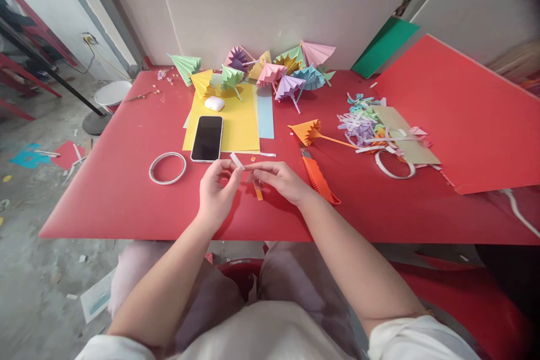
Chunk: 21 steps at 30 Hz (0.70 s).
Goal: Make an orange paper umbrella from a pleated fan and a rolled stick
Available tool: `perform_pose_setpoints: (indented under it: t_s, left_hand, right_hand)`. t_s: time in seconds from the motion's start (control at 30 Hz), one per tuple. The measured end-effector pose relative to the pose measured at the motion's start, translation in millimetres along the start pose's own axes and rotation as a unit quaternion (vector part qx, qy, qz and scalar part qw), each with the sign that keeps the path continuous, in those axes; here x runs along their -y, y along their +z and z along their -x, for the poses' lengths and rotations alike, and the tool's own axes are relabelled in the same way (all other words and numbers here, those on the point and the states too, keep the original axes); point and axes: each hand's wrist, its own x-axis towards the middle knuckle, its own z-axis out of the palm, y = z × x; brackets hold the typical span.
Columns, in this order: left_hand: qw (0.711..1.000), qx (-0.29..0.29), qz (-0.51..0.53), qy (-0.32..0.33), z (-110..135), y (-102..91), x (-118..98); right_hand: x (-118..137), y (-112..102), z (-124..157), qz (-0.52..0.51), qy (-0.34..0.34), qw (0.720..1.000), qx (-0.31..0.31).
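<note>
Above the front part of the red table, my left hand [218, 190] pinches a small white strip [237, 161] between thumb and forefinger. My right hand [278, 179] meets it from the right, its forefinger tip touching the strip's lower end. Under the right fingers shows a short orange paper strip [259, 194], seemingly held by them; its upper end is hidden. Just right of that hand lies an orange box cutter [317, 178] with its blade pointing away. Behind it rests a folded orange paper umbrella [307, 132] with a thin handle.
A phone [207, 138] and a white earbud case [215, 103] lie on yellow paper [240, 124]. Tape rolls sit left [167, 183] and right [395, 176]. Several paper umbrellas [289, 85] line the back. Paper scraps [358, 124] pile beside a large red board [464, 118].
</note>
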Motion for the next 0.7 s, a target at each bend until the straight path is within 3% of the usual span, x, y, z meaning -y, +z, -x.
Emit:
perform_pose_setpoints:
  t_s: [0.1, 0.2, 0.3, 0.4, 0.57, 0.7]
  left_hand:
    - [0.99, 0.066, -0.116, 0.056, -3.4, -8.5, -5.2]
    - [0.945, 0.174, -0.256, 0.106, -7.4, -14.4, -4.3]
    - [0.89, 0.206, -0.372, 0.165, -9.7, -15.6, 2.8]
    - [0.857, 0.21, -0.421, 0.209, -10.0, -15.0, 9.2]
    - [0.845, 0.221, -0.436, 0.218, -9.9, -15.4, 10.7]
    - [0.847, 0.225, -0.433, 0.211, -10.2, -15.9, 9.8]
  right_hand:
    - [3.1, -2.0, 2.1, 0.071, -0.042, 0.988, -0.129]
    - [5.6, -3.4, 4.8, 0.135, -0.103, 0.965, -0.2]
    - [3.7, -2.6, 5.1, 0.221, -0.175, 0.941, -0.186]
    - [-2.2, -1.4, 2.7, 0.27, -0.235, 0.922, -0.148]
    - [-8.7, -1.5, -0.6, 0.32, -0.284, 0.896, -0.122]
    - [-8.3, -0.6, -0.4, 0.344, -0.265, 0.892, -0.124]
